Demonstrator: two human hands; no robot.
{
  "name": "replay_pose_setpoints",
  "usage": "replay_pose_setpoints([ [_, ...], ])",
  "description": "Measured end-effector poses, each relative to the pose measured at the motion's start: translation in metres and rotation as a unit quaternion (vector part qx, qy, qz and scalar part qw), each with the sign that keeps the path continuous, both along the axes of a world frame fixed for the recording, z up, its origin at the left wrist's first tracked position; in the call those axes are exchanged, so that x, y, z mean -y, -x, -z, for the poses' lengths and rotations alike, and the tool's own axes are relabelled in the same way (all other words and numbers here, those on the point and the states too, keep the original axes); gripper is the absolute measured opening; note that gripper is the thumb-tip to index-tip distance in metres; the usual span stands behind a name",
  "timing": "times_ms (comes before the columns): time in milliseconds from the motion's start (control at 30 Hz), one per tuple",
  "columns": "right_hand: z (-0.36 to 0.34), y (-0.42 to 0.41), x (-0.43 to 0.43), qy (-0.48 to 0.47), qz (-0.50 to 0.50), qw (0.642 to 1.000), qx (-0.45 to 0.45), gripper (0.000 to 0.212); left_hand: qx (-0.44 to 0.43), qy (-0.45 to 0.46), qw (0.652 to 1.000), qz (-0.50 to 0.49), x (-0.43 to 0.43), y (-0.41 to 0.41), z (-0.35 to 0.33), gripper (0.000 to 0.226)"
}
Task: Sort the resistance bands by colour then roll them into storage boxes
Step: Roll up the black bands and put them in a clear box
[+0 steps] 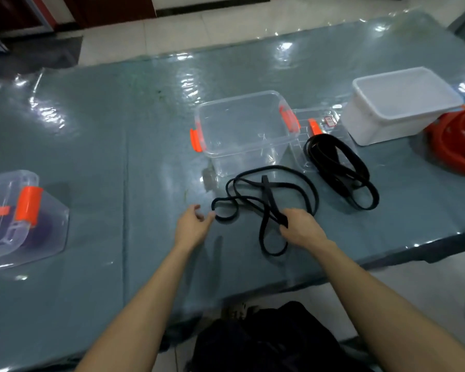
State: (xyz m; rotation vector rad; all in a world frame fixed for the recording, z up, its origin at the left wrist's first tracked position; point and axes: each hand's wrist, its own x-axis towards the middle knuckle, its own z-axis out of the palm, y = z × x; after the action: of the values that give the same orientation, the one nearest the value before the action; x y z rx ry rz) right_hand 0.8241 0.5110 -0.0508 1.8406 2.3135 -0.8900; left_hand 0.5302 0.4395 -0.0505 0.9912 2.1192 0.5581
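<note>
A thin black resistance band [309,189] lies in loose loops on the grey-blue table, in front of an empty clear storage box [242,127] with orange latches. My right hand [301,228] grips a bunch of this band's strands at its near side. My left hand [193,224] hovers open just left of the band's small end loop, fingertips almost at it. A second, wider black band [341,170] lies coiled to the right, partly on a clear lid [320,122]. Red bands [457,146] are heaped at the far right edge.
A white tub [397,103] stands at the back right beside the red bands. A closed clear box [16,213] with orange latches and something purple inside sits at the left edge. The near table edge runs just below my forearms; a dark bag lies on the floor beneath.
</note>
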Motion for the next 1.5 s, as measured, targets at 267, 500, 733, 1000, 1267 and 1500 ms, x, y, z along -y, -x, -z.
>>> replay_pose_setpoints([
  [267,-0.001,-0.019,-0.01,0.025,-0.061,0.997,0.033,0.015,0.012,0.016,0.997,-0.078,-0.042,-0.035,0.014,0.032],
  [500,-0.034,-0.02,-0.056,-0.074,-0.134,0.988,-0.029,0.032,0.023,-0.181,0.975,-0.131,-0.05,-0.052,-0.035,0.016],
  [733,-0.151,0.041,-0.112,-0.129,-0.187,0.917,-0.328,0.038,-0.015,-0.364,0.928,-0.081,-0.062,-0.06,-0.165,0.017],
  [1000,-0.279,0.087,-0.127,-0.114,-0.264,0.849,-0.443,0.047,-0.036,-0.449,0.888,-0.095,-0.074,-0.048,-0.275,0.019],
  [1267,-0.39,0.111,-0.115,-0.254,-0.297,0.802,-0.453,0.032,0.132,-0.45,0.883,-0.006,-0.078,-0.039,-0.324,0.036],
  [1500,-0.504,0.135,-0.118,-0.294,-0.269,0.753,-0.523,0.04,0.111,-0.473,0.873,0.041,-0.086,-0.014,-0.422,0.024],
])
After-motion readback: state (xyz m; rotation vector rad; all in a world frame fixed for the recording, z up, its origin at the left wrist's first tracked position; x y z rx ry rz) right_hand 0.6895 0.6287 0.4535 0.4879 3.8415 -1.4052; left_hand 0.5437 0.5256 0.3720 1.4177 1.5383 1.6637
